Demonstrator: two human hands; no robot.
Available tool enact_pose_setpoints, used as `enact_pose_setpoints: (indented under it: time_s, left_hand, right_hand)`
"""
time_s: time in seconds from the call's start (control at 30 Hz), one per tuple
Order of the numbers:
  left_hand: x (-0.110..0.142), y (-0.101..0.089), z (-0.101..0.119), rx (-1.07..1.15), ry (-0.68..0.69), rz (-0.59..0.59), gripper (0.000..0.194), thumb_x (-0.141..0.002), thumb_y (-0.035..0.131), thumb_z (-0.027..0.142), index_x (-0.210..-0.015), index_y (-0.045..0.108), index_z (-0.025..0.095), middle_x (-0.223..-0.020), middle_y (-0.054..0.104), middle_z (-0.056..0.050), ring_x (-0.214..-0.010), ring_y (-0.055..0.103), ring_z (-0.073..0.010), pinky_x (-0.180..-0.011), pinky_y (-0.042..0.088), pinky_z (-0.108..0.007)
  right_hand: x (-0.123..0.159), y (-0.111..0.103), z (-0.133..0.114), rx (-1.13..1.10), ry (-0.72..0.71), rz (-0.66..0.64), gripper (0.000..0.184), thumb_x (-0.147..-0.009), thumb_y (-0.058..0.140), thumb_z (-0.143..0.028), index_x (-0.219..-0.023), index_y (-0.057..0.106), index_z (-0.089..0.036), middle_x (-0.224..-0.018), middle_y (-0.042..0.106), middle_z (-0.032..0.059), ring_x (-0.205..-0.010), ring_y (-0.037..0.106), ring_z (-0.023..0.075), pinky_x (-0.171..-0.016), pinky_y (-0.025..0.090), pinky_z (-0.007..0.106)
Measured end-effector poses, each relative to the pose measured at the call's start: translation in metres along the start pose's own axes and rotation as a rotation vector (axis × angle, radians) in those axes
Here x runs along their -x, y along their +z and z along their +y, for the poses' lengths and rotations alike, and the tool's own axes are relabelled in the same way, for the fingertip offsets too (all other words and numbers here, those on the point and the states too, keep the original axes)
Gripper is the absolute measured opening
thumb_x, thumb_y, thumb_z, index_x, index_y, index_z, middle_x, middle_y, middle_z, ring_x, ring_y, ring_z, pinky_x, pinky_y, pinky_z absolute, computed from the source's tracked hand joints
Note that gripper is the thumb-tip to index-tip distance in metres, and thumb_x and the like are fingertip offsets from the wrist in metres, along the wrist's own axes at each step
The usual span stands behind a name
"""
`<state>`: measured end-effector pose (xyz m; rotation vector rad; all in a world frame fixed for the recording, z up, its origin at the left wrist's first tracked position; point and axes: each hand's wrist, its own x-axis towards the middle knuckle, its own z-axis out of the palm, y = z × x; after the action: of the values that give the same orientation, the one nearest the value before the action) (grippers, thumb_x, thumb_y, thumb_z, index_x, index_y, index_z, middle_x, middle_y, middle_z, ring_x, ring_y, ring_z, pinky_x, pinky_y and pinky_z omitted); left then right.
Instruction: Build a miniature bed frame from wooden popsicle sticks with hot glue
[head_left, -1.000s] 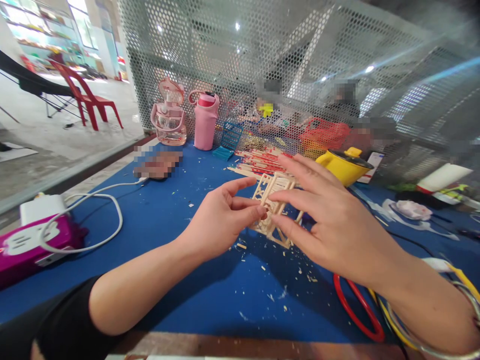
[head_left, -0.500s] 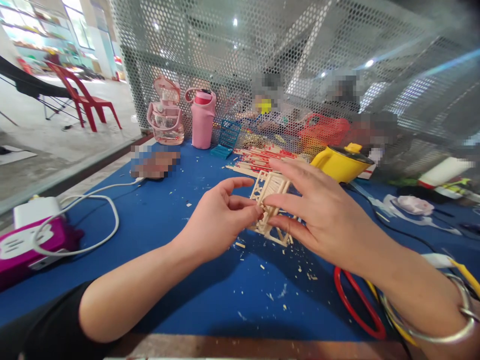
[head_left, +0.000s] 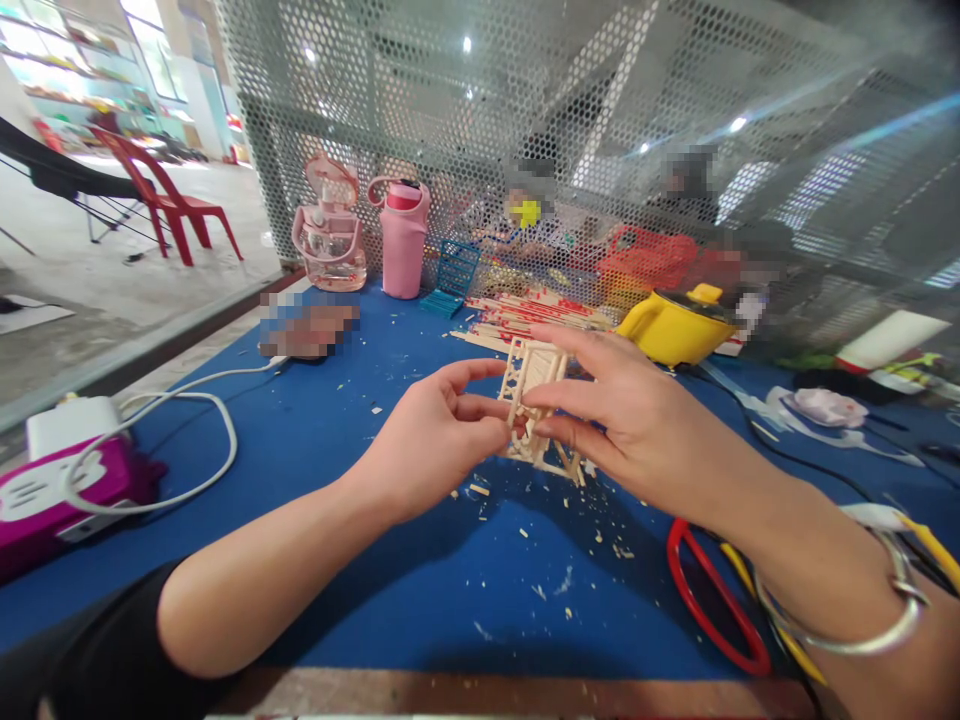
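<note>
While the stick frame [head_left: 545,368] is pinched by the left hand [head_left: 439,435] and right hand [head_left: 641,415], several sides seem already joined. Loose sticks [head_left: 525,315] are left behind it.

Grey perforated metal panel [head_left: 427,120] stands behind the blue-topped table [head_left: 322,400]; bright lights [head_left: 466,45] show through the holes. Left: pale floor [head_left: 120,285], red chair [head_left: 187,205] beside a black recliner [head_left: 64,165], loaded shelves [head_left: 71,95] (contents too blurry to read), tall bright window [head_left: 154,45].
</note>
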<state>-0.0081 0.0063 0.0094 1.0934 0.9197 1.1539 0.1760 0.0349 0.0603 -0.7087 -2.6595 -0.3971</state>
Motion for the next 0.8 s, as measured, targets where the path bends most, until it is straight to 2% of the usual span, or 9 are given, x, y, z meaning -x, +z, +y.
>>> enact_pose_setpoints:
  time_s: [0.13, 0.3, 0.47, 0.63, 0.8]
  left_hand:
    - [-0.003, -0.002, -0.002, 0.127, 0.018, 0.005, 0.049, -0.072, 0.064, 0.011, -0.120, 0.050, 0.013, -0.072, 0.071, -0.002, -0.065, 0.063, -0.0109, -0.064, 0.045, -0.023]
    - [-0.012, -0.004, -0.003, 0.009, 0.037, -0.005, 0.058, -0.071, 0.074, 0.031, -0.121, 0.050, 0.015, -0.068, 0.070, 0.000, -0.059, 0.059, -0.0103, -0.061, 0.043, -0.024]
    - [-0.017, -0.003, 0.004, -0.088, 0.059, -0.030, 0.058, -0.072, 0.073, 0.026, -0.125, 0.050, 0.016, -0.074, 0.073, -0.002, -0.065, 0.063, -0.0127, -0.066, 0.045, -0.027]
    - [-0.017, -0.001, 0.010, -0.180, 0.041, -0.056, 0.056, -0.072, 0.073, 0.025, -0.123, 0.053, 0.017, -0.073, 0.073, -0.001, -0.066, 0.064, -0.0131, -0.068, 0.046, -0.027]
    - [-0.020, 0.003, 0.009, -0.079, 0.039, -0.040, 0.061, -0.070, 0.076, 0.024, -0.125, 0.050, 0.016, -0.074, 0.074, -0.001, -0.067, 0.066, -0.0134, -0.069, 0.047, -0.027]
  right_hand:
    - [-0.001, 0.000, 0.002, -0.038, -0.002, 0.022, 0.017, -0.090, 0.055, -0.024, -0.098, 0.069, -0.019, -0.138, 0.049, 0.0137, -0.128, 0.045, 0.0259, -0.105, 0.041, 0.045]
    - [-0.003, 0.000, 0.004, -0.052, 0.003, 0.019, 0.017, -0.090, 0.055, -0.023, -0.099, 0.069, -0.018, -0.137, 0.050, 0.0145, -0.130, 0.044, 0.0249, -0.107, 0.039, 0.044]
    - [0.000, -0.001, 0.008, -0.063, 0.012, 0.027, 0.018, -0.089, 0.056, -0.024, -0.103, 0.066, -0.018, -0.137, 0.050, 0.0137, -0.130, 0.044, 0.0229, -0.108, 0.039, 0.042]
    - [0.002, -0.001, 0.006, -0.068, 0.040, 0.028, 0.017, -0.089, 0.055, -0.023, -0.098, 0.067, -0.018, -0.136, 0.051, 0.0138, -0.129, 0.045, 0.0238, -0.107, 0.039, 0.042]
    - [0.003, 0.004, -0.003, 0.020, 0.145, 0.162, 0.014, -0.082, 0.057, -0.019, -0.085, 0.070, -0.016, -0.139, 0.048, 0.0157, -0.129, 0.043, 0.0302, -0.107, 0.037, 0.047]
